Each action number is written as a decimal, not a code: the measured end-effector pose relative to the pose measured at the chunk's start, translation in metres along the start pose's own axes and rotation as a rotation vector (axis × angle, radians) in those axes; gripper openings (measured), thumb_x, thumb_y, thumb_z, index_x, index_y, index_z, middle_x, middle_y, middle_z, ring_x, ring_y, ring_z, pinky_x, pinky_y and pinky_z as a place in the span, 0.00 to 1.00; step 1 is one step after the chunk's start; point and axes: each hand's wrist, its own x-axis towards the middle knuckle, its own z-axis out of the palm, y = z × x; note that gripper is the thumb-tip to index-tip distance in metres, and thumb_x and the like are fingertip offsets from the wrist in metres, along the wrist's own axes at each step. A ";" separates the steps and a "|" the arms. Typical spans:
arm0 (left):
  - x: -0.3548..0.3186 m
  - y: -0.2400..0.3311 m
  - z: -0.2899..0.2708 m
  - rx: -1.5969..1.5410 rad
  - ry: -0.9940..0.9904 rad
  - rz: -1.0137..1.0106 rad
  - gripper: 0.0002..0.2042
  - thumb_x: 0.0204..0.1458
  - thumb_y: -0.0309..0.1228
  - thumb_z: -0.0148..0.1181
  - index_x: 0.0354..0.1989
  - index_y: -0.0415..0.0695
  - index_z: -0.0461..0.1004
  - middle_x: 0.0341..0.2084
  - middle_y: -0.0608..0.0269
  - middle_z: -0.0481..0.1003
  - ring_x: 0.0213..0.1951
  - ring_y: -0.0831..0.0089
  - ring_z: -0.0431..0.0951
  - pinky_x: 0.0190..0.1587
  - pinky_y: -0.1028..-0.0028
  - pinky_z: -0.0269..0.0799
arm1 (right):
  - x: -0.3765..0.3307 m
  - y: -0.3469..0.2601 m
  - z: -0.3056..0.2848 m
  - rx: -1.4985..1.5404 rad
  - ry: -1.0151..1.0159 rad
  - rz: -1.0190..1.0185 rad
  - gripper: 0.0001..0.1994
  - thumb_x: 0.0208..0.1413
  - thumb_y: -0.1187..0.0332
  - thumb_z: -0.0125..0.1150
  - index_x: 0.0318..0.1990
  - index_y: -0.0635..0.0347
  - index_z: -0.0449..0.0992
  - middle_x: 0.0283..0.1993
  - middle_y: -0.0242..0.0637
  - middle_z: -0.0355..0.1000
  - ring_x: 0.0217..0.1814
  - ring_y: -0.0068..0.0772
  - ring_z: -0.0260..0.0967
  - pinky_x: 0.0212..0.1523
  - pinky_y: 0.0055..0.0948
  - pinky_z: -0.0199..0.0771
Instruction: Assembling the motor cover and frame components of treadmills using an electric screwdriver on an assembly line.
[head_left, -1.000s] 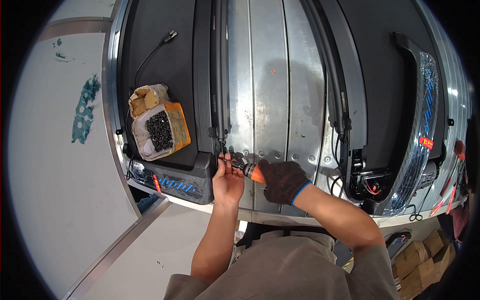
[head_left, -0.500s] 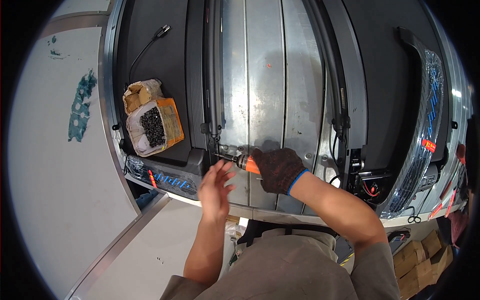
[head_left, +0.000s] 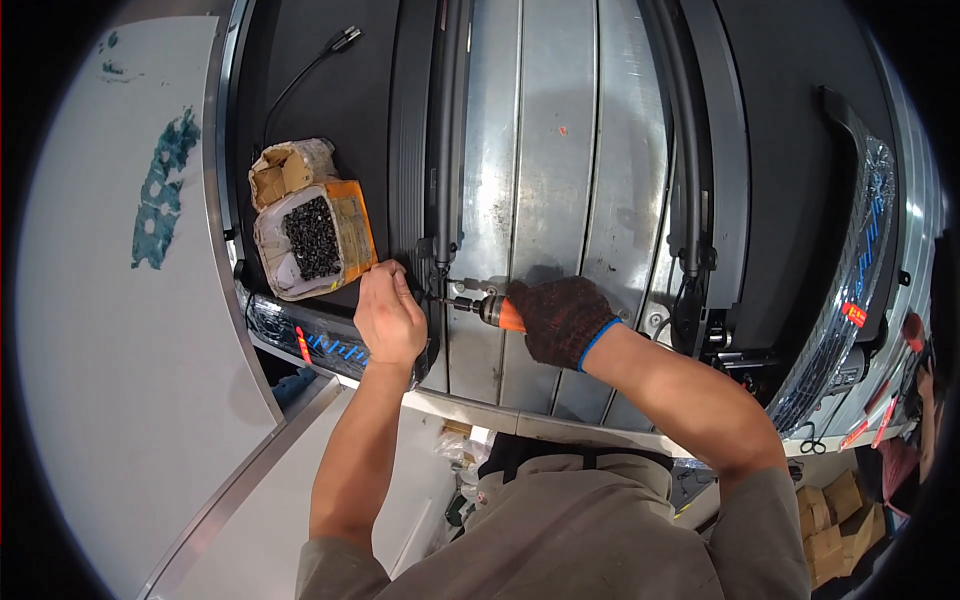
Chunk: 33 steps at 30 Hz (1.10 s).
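Observation:
My right hand (head_left: 565,320), in a dark knitted glove with a blue cuff, is closed around an orange power screwdriver (head_left: 508,313). The tool lies level, its bit pointing left at the lower end of a black upright rail (head_left: 448,150). My bare left hand (head_left: 391,320) is closed beside that rail, fingers curled and knuckles up; whatever is under them is hidden. Just left of it stands an open carton (head_left: 354,225) with an orange side, holding many small black screws (head_left: 312,238). A smaller open carton (head_left: 290,172) adjoins it.
A black flat deck (head_left: 330,100) carries the cartons and a power cord with plug (head_left: 345,38). Metal slats (head_left: 550,180) run between two dark rails. Film-wrapped curved covers (head_left: 860,240) lie at the right, with scissors (head_left: 813,440) near the edge. A white board (head_left: 90,350) is at far left.
My left hand has moved from beside the bit, fingers spread, up and left toward the carton, and its fingers have curled in. My right hand still holds the screwdriver near the rail.

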 end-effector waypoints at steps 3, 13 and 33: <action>0.008 0.005 0.008 -0.048 0.023 -0.044 0.05 0.66 0.26 0.51 0.43 0.41 0.72 0.36 0.54 0.76 0.41 0.48 0.77 0.44 0.55 0.74 | 0.011 0.012 0.008 -0.070 0.028 -0.027 0.23 0.52 0.62 0.61 0.55 0.60 0.72 0.36 0.49 0.80 0.38 0.55 0.80 0.39 0.52 0.79; 0.049 -0.197 0.113 -1.272 -0.075 -0.998 0.28 0.65 0.57 0.50 0.62 0.47 0.65 0.32 0.53 0.80 0.25 0.66 0.83 0.18 0.78 0.68 | -0.091 0.084 0.004 -0.037 0.019 0.305 0.31 0.50 0.48 0.68 0.58 0.56 0.70 0.44 0.51 0.80 0.48 0.57 0.79 0.50 0.51 0.78; 0.300 0.045 0.227 -1.662 -0.338 -0.720 0.14 0.56 0.22 0.48 0.49 0.34 0.73 0.33 0.49 0.79 0.24 0.62 0.81 0.22 0.72 0.81 | -0.073 0.076 0.002 1.873 0.174 -0.886 0.30 0.49 0.63 0.73 0.55 0.59 0.64 0.27 0.32 0.65 0.22 0.29 0.67 0.22 0.27 0.71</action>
